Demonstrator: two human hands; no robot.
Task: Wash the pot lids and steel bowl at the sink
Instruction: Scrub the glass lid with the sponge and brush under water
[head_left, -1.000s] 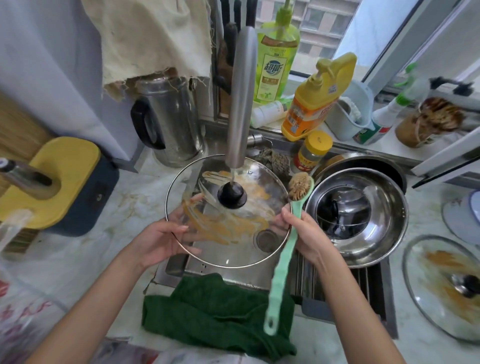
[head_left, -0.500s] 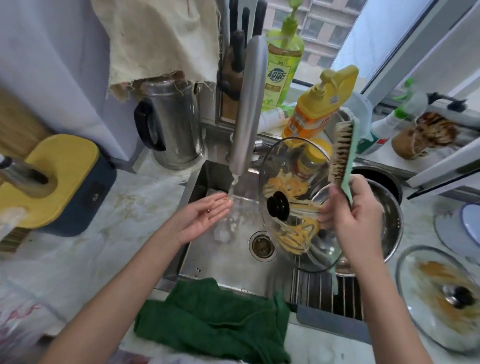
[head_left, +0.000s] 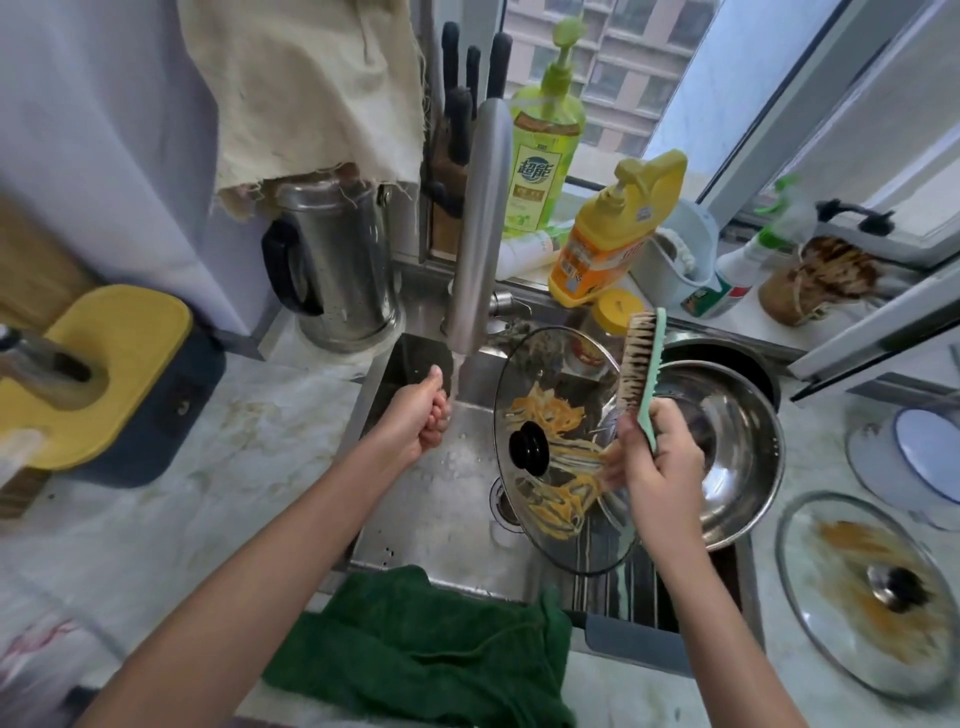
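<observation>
- While water runs into the stainless steel sink (head_left: 415, 519), the wide shiny steel bowl (head_left: 737, 457) sits at its right: likely light, stiff, slick; take its rim.
- Round glass pot lid (head_left: 550, 374), sauce-smeared, stands tilted over the drain: fragile, probably slippery, surest by its black knob (head_left: 529, 448).
- Right hand (head_left: 662, 467) clasps the lid's edge together with a mint-green scrubbing brush (head_left: 641, 358).
- Left hand (head_left: 418, 415), curled with thumb raised, holds nothing under the stream.

Water ran from the tap (head_left: 478, 234) onto the left hand (head_left: 421, 415), which was curled in a fist, thumb up, holding nothing. The right hand (head_left: 660, 462) gripped the green brush (head_left: 641, 358), bristles upward, along with the rim of the glass lid (head_left: 550, 415). That lid stood tilted over the sink (head_left: 436, 509), streaked orange, with the steel bowl (head_left: 737, 457) just behind it. A second dirty lid (head_left: 862, 587) lay on the counter (head_left: 260, 467), far right.
</observation>
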